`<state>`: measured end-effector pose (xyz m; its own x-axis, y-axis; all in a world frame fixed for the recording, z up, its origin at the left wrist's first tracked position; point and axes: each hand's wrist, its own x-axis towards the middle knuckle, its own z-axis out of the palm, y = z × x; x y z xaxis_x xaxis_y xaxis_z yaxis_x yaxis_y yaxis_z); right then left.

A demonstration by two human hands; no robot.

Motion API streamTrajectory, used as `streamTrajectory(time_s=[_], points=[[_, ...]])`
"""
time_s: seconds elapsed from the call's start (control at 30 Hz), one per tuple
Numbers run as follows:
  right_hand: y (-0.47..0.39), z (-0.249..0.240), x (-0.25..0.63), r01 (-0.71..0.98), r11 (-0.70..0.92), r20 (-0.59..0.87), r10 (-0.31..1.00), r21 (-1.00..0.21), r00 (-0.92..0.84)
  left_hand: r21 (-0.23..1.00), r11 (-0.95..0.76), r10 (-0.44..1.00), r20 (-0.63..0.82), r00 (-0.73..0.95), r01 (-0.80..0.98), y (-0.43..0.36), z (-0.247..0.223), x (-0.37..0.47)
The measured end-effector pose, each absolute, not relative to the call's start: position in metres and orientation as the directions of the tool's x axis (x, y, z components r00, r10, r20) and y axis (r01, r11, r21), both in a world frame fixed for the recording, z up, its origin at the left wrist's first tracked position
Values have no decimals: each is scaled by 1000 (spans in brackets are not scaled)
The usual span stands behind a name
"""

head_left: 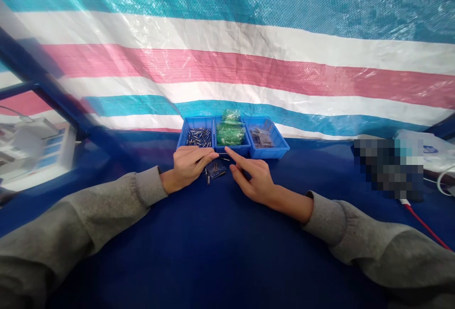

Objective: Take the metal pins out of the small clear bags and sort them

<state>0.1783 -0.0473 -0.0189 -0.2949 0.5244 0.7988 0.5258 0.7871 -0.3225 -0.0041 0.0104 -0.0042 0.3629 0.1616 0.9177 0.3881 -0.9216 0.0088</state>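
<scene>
My left hand (192, 164) is closed, thumb and forefinger pinched together in front of the left bin. What it pinches, if anything, is too small to make out. My right hand (254, 178) faces it with the forefinger stretched out and the thumb apart; nothing shows in its grasp. Below the fingertips, several slim metal pins, like rivets (208, 177), lie beside and on a small clear bag (217, 172). Just behind stand three joined blue bins: the left bin (181, 138) has many similar metal pins, the middle bin (232, 149) green plastic packets, the right bin (280, 151) small clear bags.
A striped plastic sheet (227, 67) hangs behind the dark blue table (227, 242). At right lie a pixelated dark object (387, 167) with a red cable (426, 226) and a white plastic bag (439, 150). A blue frame (53, 95) stands at left.
</scene>
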Motion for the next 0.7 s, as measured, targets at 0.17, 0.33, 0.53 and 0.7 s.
streamTrajectory(time_s=[0.17, 0.33, 0.53, 0.7], points=[[-48, -18, 178, 521, 789, 802, 522, -326, -289, 10, -922, 160, 920, 358, 388, 11, -4, -4], [-48, -17, 178, 533, 781, 797, 530, -325, -290, 11, -921, 161, 921, 356, 389, 10, -3, -4], [-47, -18, 178, 529, 784, 796, 530, -327, -293, 14, -916, 169, 920, 354, 401, 10, -4, -4], [-47, -19, 178, 523, 786, 796, 528, -328, -295, 14, -911, 167, 926, 339, 411, 12, -5, -4]])
